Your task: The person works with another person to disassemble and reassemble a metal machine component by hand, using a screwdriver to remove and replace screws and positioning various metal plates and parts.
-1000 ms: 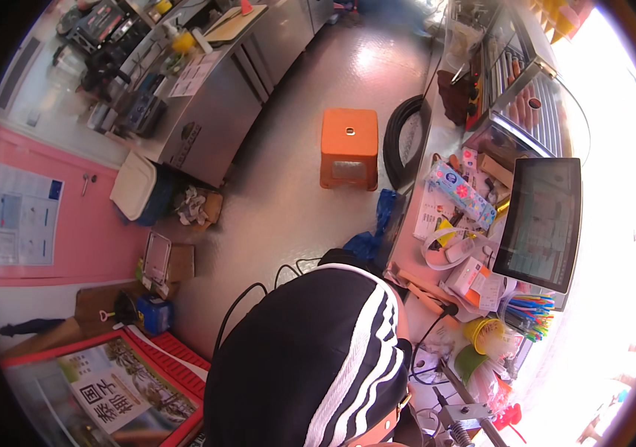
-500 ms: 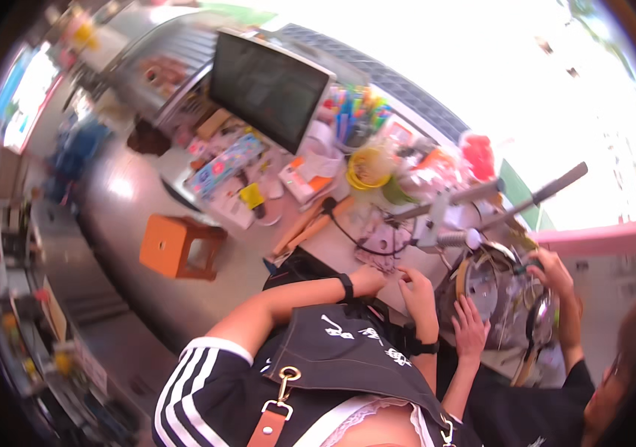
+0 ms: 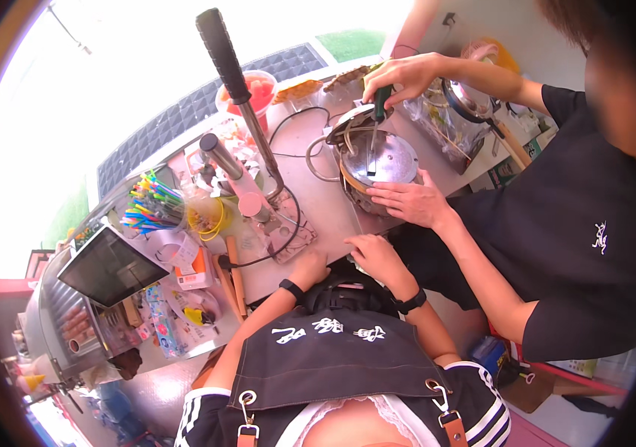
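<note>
**Both hands resting at the tabletop edge beside the opened appliance**

The left hand (image 3: pixel 310 266) lies on the tabletop (image 3: pixel 318 205) with its fingers curled loosely under, gripping nothing that shows. The right hand (image 3: pixel 374 255) lies palm down just beside it, fingers spread flat and empty, near the round metal appliance (image 3: pixel 377 165).

That appliance sits upside down on the tabletop, just beyond the right hand. A co-worker's hand (image 3: pixel 411 201) steadies its rim, while the co-worker's other hand (image 3: pixel 400 74) drives a green-handled screwdriver (image 3: pixel 377 123) into it.

As a judgement, the person is at a waiting, watching stage; joining in would call for reaching the right hand forward to brace the casing.

Both forearms rise from the lower edge, elbows bent, wrists low, each with a dark band. A lever press (image 3: pixel 247 112) stands left of the hands.
</note>
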`<state>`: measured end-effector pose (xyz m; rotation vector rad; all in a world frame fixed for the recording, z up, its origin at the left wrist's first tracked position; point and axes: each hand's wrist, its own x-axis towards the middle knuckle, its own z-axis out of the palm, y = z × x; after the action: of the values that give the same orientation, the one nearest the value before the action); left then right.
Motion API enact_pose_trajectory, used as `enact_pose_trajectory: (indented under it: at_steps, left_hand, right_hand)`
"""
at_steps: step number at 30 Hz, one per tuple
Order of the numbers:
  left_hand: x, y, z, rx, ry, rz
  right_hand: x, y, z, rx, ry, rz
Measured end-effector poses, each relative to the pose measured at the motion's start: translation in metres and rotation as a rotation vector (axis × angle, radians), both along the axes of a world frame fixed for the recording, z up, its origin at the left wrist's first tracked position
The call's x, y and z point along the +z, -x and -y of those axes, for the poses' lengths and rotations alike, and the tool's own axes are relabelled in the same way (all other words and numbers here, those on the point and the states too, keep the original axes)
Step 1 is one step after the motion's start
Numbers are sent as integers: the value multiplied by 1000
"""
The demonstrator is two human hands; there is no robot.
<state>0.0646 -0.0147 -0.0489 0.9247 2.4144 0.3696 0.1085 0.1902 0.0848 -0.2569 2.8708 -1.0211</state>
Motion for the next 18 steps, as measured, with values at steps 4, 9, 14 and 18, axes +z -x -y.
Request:
enact_pose_trajectory:
  at_steps: [4, 9, 14, 18]
  left_hand:
    - [0, 6, 0, -12, -16, -14]
    - [5, 17, 1, -44, -60, -10]
    - [9, 22, 3, -43, -78, 26]
    - [36, 31, 0, -24, -75, 111]
  right_hand:
    - [-7, -17, -6, -99, 21, 9]
    - [-4, -24, -3, -169, 31, 67]
    - [1, -19, 0, -165, 97, 36]
    - [25, 6, 1, -222, 228, -16]
